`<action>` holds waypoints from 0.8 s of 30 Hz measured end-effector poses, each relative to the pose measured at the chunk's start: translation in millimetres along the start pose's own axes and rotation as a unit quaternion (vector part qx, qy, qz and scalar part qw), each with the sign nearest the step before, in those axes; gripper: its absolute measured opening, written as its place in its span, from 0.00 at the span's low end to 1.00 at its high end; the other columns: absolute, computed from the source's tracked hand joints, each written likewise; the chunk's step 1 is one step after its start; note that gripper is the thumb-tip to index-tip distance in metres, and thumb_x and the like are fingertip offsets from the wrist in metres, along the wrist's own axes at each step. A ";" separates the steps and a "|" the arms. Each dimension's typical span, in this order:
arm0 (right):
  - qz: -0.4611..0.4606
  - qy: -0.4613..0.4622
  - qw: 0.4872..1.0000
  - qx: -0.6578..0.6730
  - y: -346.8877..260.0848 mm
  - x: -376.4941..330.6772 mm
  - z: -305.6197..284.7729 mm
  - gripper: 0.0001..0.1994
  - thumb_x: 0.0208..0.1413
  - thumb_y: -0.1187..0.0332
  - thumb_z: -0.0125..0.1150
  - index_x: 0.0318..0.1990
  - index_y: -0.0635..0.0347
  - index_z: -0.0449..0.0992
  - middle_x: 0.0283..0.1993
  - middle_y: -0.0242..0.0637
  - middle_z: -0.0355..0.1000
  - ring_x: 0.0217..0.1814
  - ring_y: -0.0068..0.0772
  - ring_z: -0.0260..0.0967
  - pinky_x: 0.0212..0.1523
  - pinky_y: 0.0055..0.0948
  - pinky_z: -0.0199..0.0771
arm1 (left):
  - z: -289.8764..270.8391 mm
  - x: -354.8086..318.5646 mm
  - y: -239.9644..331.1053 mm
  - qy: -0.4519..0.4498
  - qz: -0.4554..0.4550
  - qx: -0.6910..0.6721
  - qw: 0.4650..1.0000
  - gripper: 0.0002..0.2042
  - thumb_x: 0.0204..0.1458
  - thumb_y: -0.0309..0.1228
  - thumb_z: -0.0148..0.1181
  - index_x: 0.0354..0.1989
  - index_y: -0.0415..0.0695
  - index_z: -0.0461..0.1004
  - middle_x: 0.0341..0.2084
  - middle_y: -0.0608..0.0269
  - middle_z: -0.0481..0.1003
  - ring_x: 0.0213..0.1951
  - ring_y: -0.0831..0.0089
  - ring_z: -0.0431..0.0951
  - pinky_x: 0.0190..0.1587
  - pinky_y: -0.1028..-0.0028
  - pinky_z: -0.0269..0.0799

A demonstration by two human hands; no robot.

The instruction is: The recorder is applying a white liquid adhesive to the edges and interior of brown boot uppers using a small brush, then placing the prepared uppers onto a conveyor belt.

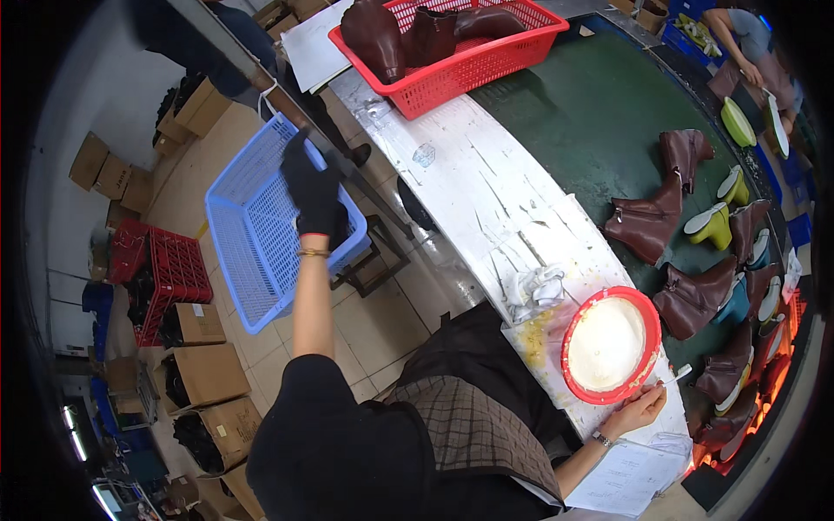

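Fingers of the gloved left hand (314, 195) are clenched on the rim of an empty blue basket (252, 230), held out over the floor beside the bench (469, 187). The right hand (638, 408) pinches a small brush (676, 375) by the red glue bowl (611, 345). The blue basket looks emptied; brown boots (647, 221) lie lined up on the green belt, and a red basket (452, 43) holds more.

Left hand (313, 195) grips rim of empty basket (252, 234), held over floor left of workbench (469, 200). Right hand (638, 408) rests on bench beside bowl of paste (611, 345). Rag (534, 285) left of bowl. Basket of boots (452, 48) at bench's far end. Boots on lasts (695, 295) right, on conveyor belt (591, 122). Cardboard boxes (204, 373) on floor, far left.
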State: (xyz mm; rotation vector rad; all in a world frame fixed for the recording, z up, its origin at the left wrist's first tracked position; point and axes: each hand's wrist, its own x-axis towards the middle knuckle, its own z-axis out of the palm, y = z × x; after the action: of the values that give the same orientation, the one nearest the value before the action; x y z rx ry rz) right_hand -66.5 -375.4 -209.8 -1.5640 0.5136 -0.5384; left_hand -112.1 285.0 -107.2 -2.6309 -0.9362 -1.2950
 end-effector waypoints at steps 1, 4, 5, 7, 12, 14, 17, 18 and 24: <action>-0.004 0.001 1.000 -0.001 -0.2 -0.2 -2.0 0.11 0.71 0.61 0.53 0.45 0.60 0.73 0.27 0.20 0.62 0.19 0.07 0.49 0.15 0.13 0.47 | 1.2 -20.5 -38.5 -0.025 -0.038 0.139 0.989 0.31 0.49 0.39 0.68 0.62 0.40 0.69 0.50 0.47 0.77 0.50 0.55 0.78 0.53 0.59 0.73; -0.011 -0.011 1.000 -0.016 -2.5 -1.2 2.1 0.12 0.71 0.61 0.53 0.45 0.60 0.74 0.26 0.20 0.62 0.19 0.07 0.49 0.15 0.13 0.47 | -28.7 -44.1 -119.5 -0.370 -0.205 0.191 0.886 0.32 0.48 0.38 0.66 0.62 0.38 0.69 0.46 0.44 0.80 0.45 0.51 0.82 0.44 0.56 0.78; -0.008 -0.011 1.000 -0.016 -3.4 -2.8 3.1 0.12 0.71 0.61 0.53 0.45 0.60 0.74 0.26 0.20 0.62 0.19 0.07 0.49 0.15 0.13 0.47 | -34.1 -45.3 -148.5 -0.436 -0.255 0.048 0.862 0.29 0.46 0.37 0.66 0.58 0.37 0.73 0.39 0.47 0.81 0.38 0.55 0.83 0.37 0.59 0.79; -0.001 -0.009 1.000 -0.016 -6.5 -4.9 4.0 0.12 0.71 0.60 0.52 0.45 0.60 0.74 0.26 0.20 0.62 0.19 0.07 0.50 0.15 0.13 0.46 | -53.7 -53.6 -155.2 -0.383 -0.293 -0.136 0.865 0.20 0.47 0.33 0.65 0.46 0.34 0.82 0.28 0.54 0.82 0.26 0.69 0.83 0.23 0.70 0.78; 0.006 0.016 0.999 -0.028 -1.8 -6.4 -12.3 0.13 0.71 0.60 0.52 0.47 0.60 0.75 0.26 0.20 0.62 0.19 0.07 0.51 0.16 0.13 0.48 | -136.2 4.5 -67.5 -0.285 -0.241 -0.306 0.876 0.18 0.54 0.26 0.61 0.54 0.34 0.77 0.43 0.56 0.81 0.44 0.71 0.81 0.49 0.74 0.76; -0.007 0.022 0.999 -0.037 8.5 -1.1 -21.2 0.13 0.71 0.60 0.53 0.48 0.61 0.75 0.27 0.21 0.62 0.20 0.08 0.53 0.17 0.14 0.51 | -164.2 23.1 -17.8 -0.278 -0.217 -0.350 0.868 0.21 0.56 0.25 0.60 0.59 0.34 0.73 0.52 0.55 0.78 0.52 0.70 0.78 0.56 0.74 0.72; 0.016 0.032 0.999 -0.042 9.8 3.9 -15.7 0.15 0.71 0.59 0.52 0.50 0.62 0.76 0.28 0.22 0.64 0.22 0.10 0.55 0.18 0.14 0.55 | -151.5 25.2 35.0 -0.309 -0.124 -0.433 0.838 0.24 0.56 0.23 0.59 0.63 0.35 0.69 0.61 0.55 0.73 0.60 0.69 0.73 0.62 0.71 0.67; 0.028 0.019 0.999 -0.036 -2.8 2.1 -7.1 0.15 0.71 0.59 0.52 0.51 0.62 0.76 0.29 0.23 0.65 0.23 0.10 0.56 0.19 0.14 0.56 | -130.8 20.6 48.3 -0.345 -0.069 -0.450 0.821 0.25 0.56 0.22 0.58 0.64 0.35 0.69 0.61 0.55 0.72 0.61 0.69 0.72 0.63 0.70 0.66; -0.228 -0.114 0.936 -0.242 -101.9 -15.7 4.0 0.06 0.58 0.74 0.65 0.42 0.62 0.83 0.33 0.32 0.73 0.29 0.18 0.66 0.30 0.20 0.65 | 4.9 -21.1 156.7 -0.604 0.018 -0.505 0.616 0.27 0.56 0.18 0.57 0.67 0.39 0.67 0.58 0.55 0.74 0.55 0.72 0.74 0.58 0.73 0.70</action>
State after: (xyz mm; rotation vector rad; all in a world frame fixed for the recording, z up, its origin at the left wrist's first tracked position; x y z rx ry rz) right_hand -76.0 -356.6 -108.8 -2.2124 0.0960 -0.5932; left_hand -32.8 148.7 -94.3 -4.3615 0.1160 0.5652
